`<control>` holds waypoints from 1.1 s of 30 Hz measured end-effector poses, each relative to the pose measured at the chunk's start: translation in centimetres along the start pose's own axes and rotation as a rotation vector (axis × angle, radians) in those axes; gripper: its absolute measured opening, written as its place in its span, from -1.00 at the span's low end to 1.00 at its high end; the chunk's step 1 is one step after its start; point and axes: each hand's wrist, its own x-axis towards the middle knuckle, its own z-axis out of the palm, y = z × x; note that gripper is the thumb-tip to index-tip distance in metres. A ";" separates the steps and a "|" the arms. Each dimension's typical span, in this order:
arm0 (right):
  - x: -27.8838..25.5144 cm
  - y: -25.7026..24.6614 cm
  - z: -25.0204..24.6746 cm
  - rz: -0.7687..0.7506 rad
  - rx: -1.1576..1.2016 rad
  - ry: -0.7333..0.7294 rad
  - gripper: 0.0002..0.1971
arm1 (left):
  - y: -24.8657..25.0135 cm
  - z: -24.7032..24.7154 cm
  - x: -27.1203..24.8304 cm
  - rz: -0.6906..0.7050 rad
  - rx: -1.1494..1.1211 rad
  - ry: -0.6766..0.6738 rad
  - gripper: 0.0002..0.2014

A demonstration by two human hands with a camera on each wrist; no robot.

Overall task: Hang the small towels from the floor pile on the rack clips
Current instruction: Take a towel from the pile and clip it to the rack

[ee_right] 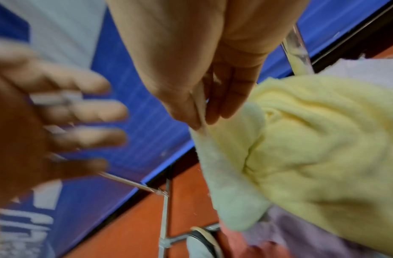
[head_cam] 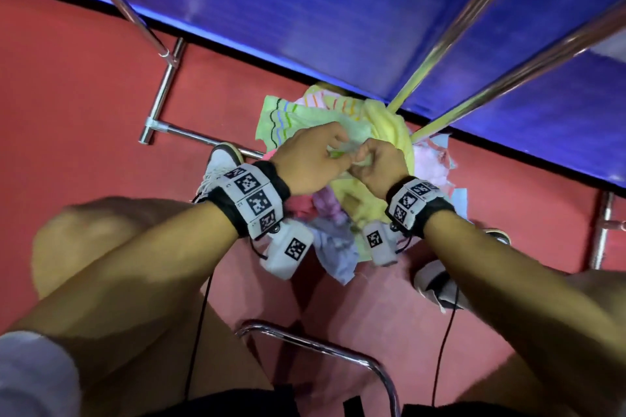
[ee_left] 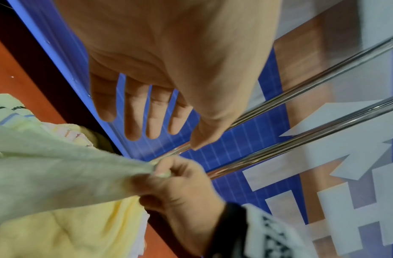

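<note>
A pile of small towels (head_cam: 333, 210) lies on the red floor, with a yellow towel (head_cam: 389, 125) and a striped green one (head_cam: 281, 118) on top. My right hand (head_cam: 376, 159) pinches the edge of a pale green towel (head_cam: 345, 145) between thumb and fingers (ee_right: 186, 111), lifting it off the pile. The towel (ee_left: 58, 165) stretches taut from that pinch. My left hand (head_cam: 321, 149) hovers just left of it, its fingers (ee_left: 151, 118) straight and spread, holding nothing. No rack clips are in view.
Chrome rack bars (head_cam: 457, 20) cross overhead at the upper right, and the rack's base tube (head_cam: 166, 85) lies on the floor at left. A blue wall panel (head_cam: 305, 10) stands behind the pile. My shoes (head_cam: 220, 159) flank the pile; a chrome frame (head_cam: 321, 345) sits between my knees.
</note>
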 end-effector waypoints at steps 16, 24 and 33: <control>-23.5 -13.6 -16.1 -0.438 0.823 0.227 -0.70 | 8.1 4.2 -10.9 0.335 -0.240 0.063 -0.40; -31.3 -17.4 -21.1 -0.588 0.830 0.485 -0.77 | 15.3 1.0 -17.5 0.502 -0.179 0.159 -0.82; -37.3 -17.7 -28.7 -0.567 0.740 0.744 -0.74 | 24.8 -6.7 -24.4 0.664 -0.092 0.467 -0.82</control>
